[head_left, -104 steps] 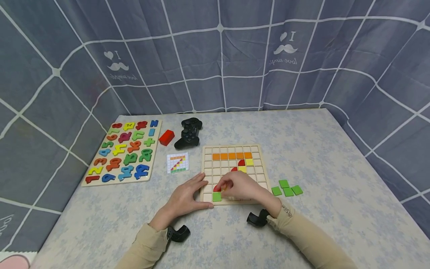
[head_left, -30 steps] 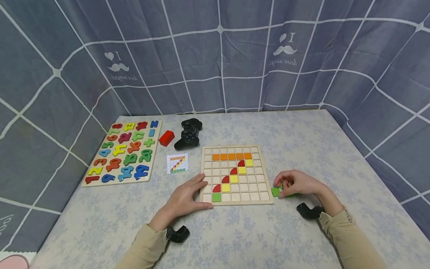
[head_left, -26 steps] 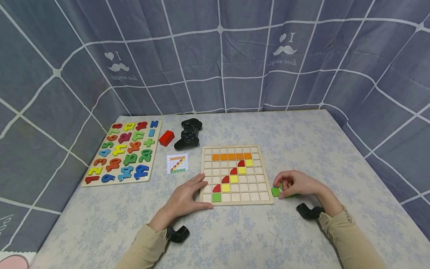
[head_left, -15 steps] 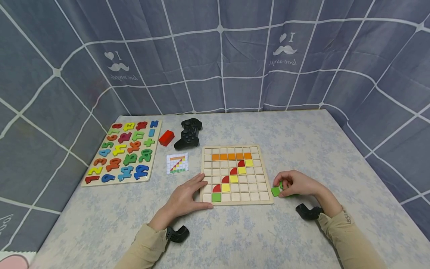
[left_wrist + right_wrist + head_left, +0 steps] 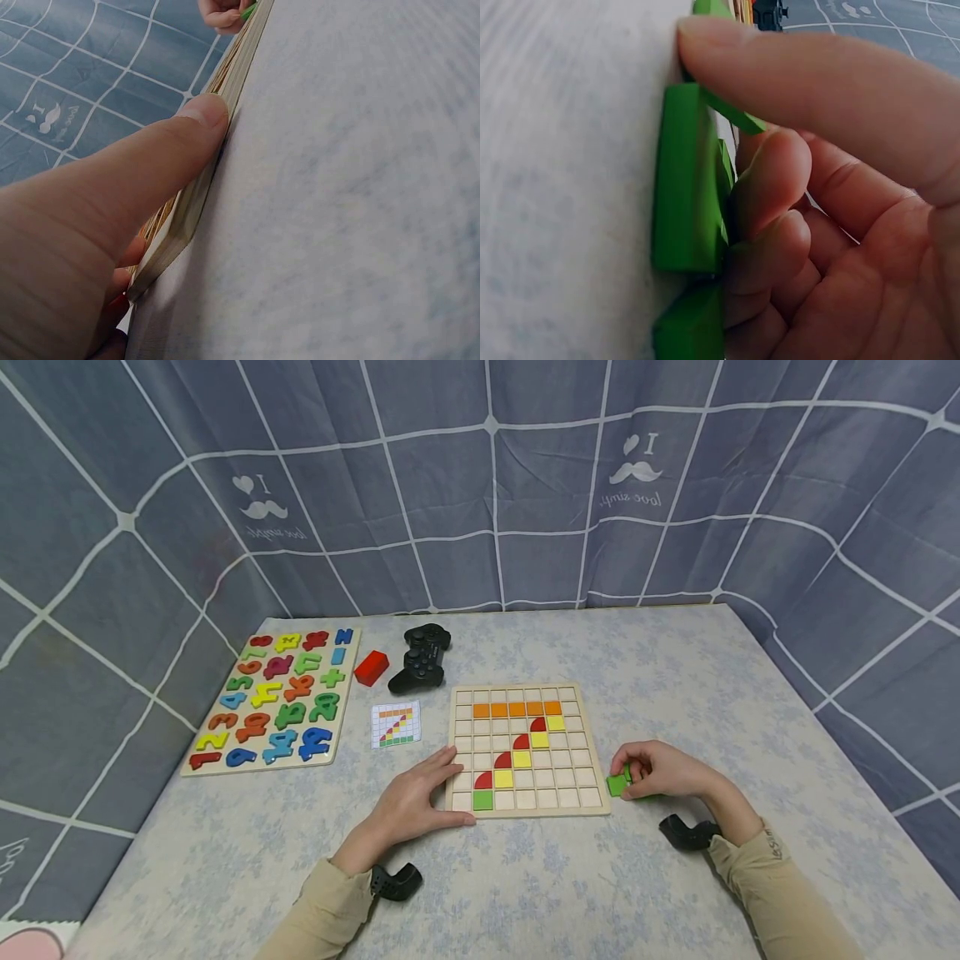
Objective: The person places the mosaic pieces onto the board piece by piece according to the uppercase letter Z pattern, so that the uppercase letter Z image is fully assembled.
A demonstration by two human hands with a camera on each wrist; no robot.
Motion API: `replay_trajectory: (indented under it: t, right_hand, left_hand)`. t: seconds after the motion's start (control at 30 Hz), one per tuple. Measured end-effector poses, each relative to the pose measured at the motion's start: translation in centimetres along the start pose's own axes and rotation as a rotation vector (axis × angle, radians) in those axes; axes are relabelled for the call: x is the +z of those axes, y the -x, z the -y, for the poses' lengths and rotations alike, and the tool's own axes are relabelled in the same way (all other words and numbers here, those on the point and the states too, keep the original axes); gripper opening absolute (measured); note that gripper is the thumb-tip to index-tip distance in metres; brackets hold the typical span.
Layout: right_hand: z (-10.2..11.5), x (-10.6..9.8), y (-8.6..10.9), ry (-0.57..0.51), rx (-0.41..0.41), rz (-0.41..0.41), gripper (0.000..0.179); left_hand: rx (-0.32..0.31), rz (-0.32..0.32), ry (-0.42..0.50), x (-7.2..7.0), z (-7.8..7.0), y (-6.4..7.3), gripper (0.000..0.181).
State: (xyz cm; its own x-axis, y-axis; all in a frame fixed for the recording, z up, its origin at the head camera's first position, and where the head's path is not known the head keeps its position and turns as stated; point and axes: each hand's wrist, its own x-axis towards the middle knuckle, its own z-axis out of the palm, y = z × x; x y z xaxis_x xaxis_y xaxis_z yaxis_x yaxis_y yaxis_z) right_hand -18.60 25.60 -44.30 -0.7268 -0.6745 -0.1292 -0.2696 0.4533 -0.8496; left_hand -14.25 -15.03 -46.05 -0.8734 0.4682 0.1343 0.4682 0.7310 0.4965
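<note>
A wooden grid board [image 5: 566, 760] lies on the table, holding orange squares, yellow squares, red quarter-round pieces and one green square [image 5: 483, 800] in its bottom row. My left hand [image 5: 416, 797] rests at the board's lower left corner, thumb along the front edge and fingers on the left side. Right of the board, my right hand [image 5: 667, 768] pinches a tilted green tile [image 5: 735, 116] between thumb and fingers. Other green tiles [image 5: 686, 180] lie right beside and under those fingers; the hand partly hides them in the head view.
A pattern card [image 5: 396, 724] lies left of the board. Behind it are a red block [image 5: 372, 668] and a black game controller [image 5: 422, 660]. A number puzzle board [image 5: 277, 702] sits at the far left. A grid-patterned curtain [image 5: 495, 485] surrounds the table.
My right hand has moved from over the board's lower left to the green tiles at the right. In the last half second the tile by its fingertips shifted slightly. My left hand stays put.
</note>
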Motion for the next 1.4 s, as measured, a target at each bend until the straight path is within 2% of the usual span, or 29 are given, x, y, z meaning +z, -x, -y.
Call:
replay_trajectory:
  t: [0.23, 0.4, 0.7, 1.0, 1.17, 1.33, 1.4]
  right_hand:
    - [0.0, 0.1, -0.1, -0.011, -0.024, -0.030, 0.018]
    - [0.2, 0.0, -0.1, -0.003, 0.001, -0.075, 0.017]
    - [1.5, 0.1, -0.6, -0.050, -0.013, -0.111, 0.018]
    - [4.6, 2.6, -3.4, 0.033, 0.068, -0.172, 0.014]
    - [6.4, 4.4, -5.5, 0.028, 0.028, -0.128, 0.012]
    - [8.0, 6.2, -7.4, 0.117, -0.018, -0.104, 0.007]
    - [8.5, 6.9, -8.0, 0.153, -0.008, -0.098, 0.004]
  left_hand:
    - [0.000, 0.003, 0.003, -0.1, 0.0, 0.0, 0.082]
    - [-0.002, 0.006, 0.008, -0.1, -0.1, 0.0, 0.083]
    - [-0.008, 0.007, 0.006, -0.2, -0.2, 0.1, 0.082]
    - [-0.010, 0.010, 0.007, -0.2, -0.2, 0.0, 0.082]
    - [-0.009, 0.003, 0.009, -0.2, -0.2, 0.0, 0.082]
    - [-0.004, 0.002, 0.005, -0.2, -0.2, 0.0, 0.081]
    - [-0.002, 0.002, 0.006, -0.2, -0.2, 0.0, 0.081]
